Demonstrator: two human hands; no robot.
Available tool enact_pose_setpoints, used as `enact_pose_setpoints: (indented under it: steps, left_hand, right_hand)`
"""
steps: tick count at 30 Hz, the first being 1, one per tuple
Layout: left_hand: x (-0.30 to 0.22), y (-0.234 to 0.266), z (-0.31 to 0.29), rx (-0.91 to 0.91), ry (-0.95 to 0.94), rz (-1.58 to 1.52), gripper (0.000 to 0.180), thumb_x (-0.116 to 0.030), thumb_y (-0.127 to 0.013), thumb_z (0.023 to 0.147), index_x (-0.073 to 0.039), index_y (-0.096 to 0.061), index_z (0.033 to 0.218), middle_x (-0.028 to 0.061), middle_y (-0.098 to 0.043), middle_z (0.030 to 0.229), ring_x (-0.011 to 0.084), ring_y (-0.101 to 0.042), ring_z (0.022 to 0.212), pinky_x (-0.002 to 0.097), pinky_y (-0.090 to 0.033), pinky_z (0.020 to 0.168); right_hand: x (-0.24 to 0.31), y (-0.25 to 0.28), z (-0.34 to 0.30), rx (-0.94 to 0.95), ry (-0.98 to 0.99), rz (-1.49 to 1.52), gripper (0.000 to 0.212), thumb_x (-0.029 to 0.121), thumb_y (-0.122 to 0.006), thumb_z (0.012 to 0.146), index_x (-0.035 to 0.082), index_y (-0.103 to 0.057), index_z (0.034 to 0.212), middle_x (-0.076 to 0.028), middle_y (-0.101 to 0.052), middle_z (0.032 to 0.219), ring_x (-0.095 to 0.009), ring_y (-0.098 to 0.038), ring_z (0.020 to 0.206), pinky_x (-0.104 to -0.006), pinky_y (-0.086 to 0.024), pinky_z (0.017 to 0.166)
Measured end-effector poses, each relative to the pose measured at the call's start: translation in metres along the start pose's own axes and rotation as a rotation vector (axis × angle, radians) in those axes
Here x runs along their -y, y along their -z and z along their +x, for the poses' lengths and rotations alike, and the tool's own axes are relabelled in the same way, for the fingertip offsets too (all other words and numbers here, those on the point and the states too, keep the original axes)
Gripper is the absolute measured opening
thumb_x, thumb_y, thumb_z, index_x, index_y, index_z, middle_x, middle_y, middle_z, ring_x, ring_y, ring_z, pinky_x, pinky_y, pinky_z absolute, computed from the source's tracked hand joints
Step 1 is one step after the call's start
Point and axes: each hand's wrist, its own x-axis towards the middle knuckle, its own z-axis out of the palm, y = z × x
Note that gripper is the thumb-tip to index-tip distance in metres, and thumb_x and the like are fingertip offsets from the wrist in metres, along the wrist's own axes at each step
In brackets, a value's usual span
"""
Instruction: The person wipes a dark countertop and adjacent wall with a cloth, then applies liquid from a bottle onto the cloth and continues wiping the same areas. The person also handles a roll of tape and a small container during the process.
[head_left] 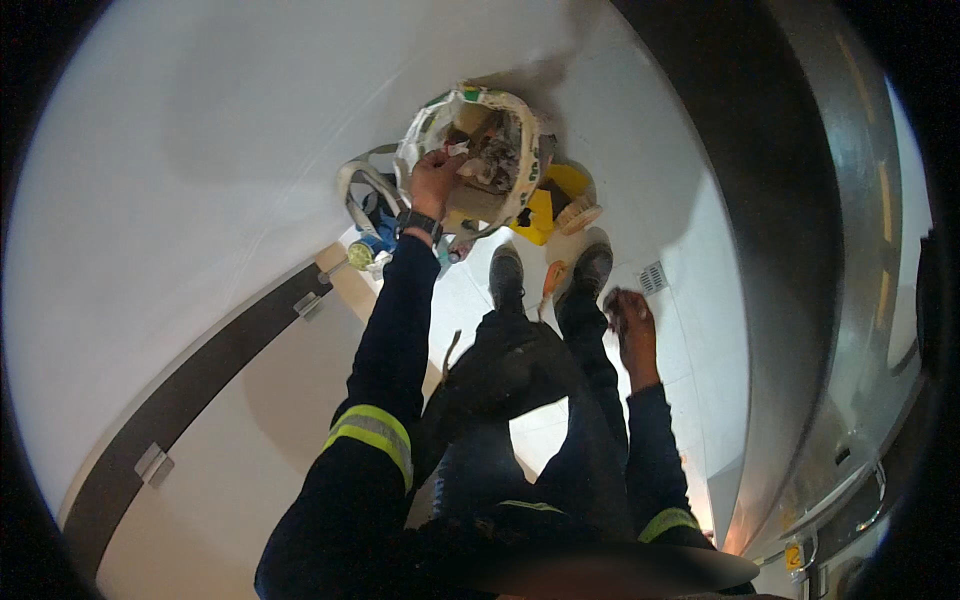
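A round, open-topped sack (412, 140), white with green and yellow print on its rim, stands on the floor ahead of me. Inside it lies grey and brown debris (492, 165). My left hand (436, 185) reaches over the sack's near left rim, fingers pinched on a small white-and-red scrap (457, 149). A dark watch circles that wrist. Well to the right and nearer me, my right hand (634, 335) hangs above the floor beside my right shoe. Its fingers are curled in, and I cannot make out what they hold, if anything.
Right of the sack are a yellow container (538, 220) and a brush (578, 214). An orange-handled tool (552, 278) lies between my shoes. A strapped bag (362, 190) and a jar (361, 253) stand left of it. A floor drain (652, 277) sits beyond my right hand.
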Motion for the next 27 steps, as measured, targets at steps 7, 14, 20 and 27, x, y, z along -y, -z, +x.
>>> enact_pose_setpoints:
  steps: [7, 14, 20, 27]
  left_hand:
    - [-0.044, 0.036, -0.110, 0.153, -0.084, -1.092, 0.026, -0.011, -0.056, 0.097, -0.004, -0.056, 0.121, 0.0110, -0.063, 0.124, 0.0239, -0.062, 0.114, 0.0380, -0.055, 0.087]
    - [-0.073, 0.034, -0.157, 0.044, -0.258, -0.674, 0.023, -0.014, -0.058, 0.098, -0.005, -0.062, 0.119, 0.0097, -0.065, 0.121, 0.0244, -0.064, 0.110, 0.0367, -0.053, 0.091]
    - [-0.096, 0.018, -0.181, -0.290, -0.564, -0.019, 0.029, -0.017, -0.057, 0.100, -0.005, -0.064, 0.126, 0.0115, -0.057, 0.135, 0.0203, -0.057, 0.121, 0.0359, -0.047, 0.099]
    - [-0.098, 0.010, -0.179, 0.122, -0.063, -1.008, 0.042, -0.033, -0.046, 0.108, -0.010, -0.047, 0.144, 0.0082, -0.055, 0.137, 0.0224, -0.056, 0.125, 0.0402, -0.047, 0.104]
  right_hand:
    - [0.183, -0.138, 0.062, 0.183, 0.092, 0.130, 0.036, 0.023, -0.062, 0.100, 0.011, -0.061, 0.134, -0.008, -0.062, 0.128, -0.020, -0.059, 0.120, -0.0334, -0.050, 0.099]
    - [0.235, -0.212, 0.058, 0.611, -0.100, 0.504, 0.043, 0.020, -0.061, 0.100, 0.008, -0.055, 0.141, -0.010, -0.059, 0.134, -0.018, -0.059, 0.122, -0.0320, -0.052, 0.098]
    - [0.233, -0.244, 0.038, 0.330, 0.306, 0.113, 0.040, 0.023, -0.068, 0.096, 0.005, -0.061, 0.131, -0.011, -0.064, 0.125, -0.018, -0.060, 0.112, -0.0320, -0.049, 0.096]
    - [0.225, -0.260, 0.019, 0.109, 0.443, -0.020, 0.027, 0.014, -0.067, 0.092, 0.004, -0.066, 0.117, -0.015, -0.061, 0.122, -0.027, -0.060, 0.110, -0.0382, -0.048, 0.095]
